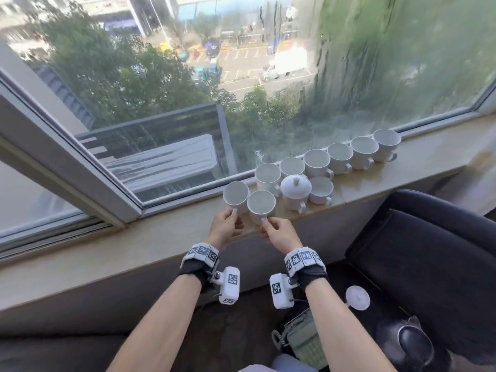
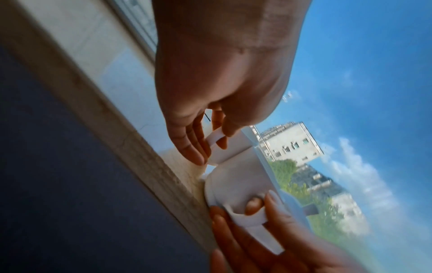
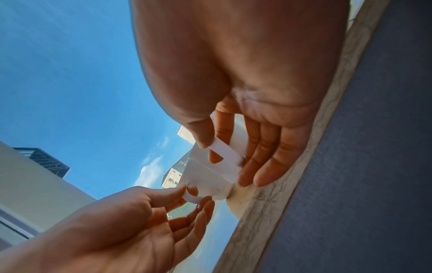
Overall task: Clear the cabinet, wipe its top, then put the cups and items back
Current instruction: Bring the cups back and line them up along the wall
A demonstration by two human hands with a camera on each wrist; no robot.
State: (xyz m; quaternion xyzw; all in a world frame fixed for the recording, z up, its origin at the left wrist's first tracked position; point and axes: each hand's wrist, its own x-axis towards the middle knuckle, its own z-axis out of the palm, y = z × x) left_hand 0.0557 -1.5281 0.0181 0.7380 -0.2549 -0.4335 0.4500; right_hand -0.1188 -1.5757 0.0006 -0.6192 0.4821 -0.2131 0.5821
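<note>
Two white cups stand at the left end of the group on the beige window sill (image 1: 134, 248). My left hand (image 1: 233, 214) pinches the handle of the left cup (image 1: 236, 196), which leans slightly. My right hand (image 1: 265, 222) pinches the handle of the right cup (image 1: 261, 206). In the left wrist view, my left hand's thumb and forefinger (image 2: 219, 134) hold a white handle. In the right wrist view, my right hand's thumb and forefinger (image 3: 210, 146) hold the other cup's handle (image 3: 225, 150). Whether either cup is lifted off the sill I cannot tell.
A white lidded pot (image 1: 295, 193) and several more white cups (image 1: 341, 157) line the sill along the window glass (image 1: 241, 89). A dark armchair (image 1: 418, 251) stands at the right. A corded phone (image 1: 303, 342) and a white disc (image 1: 357, 298) lie below.
</note>
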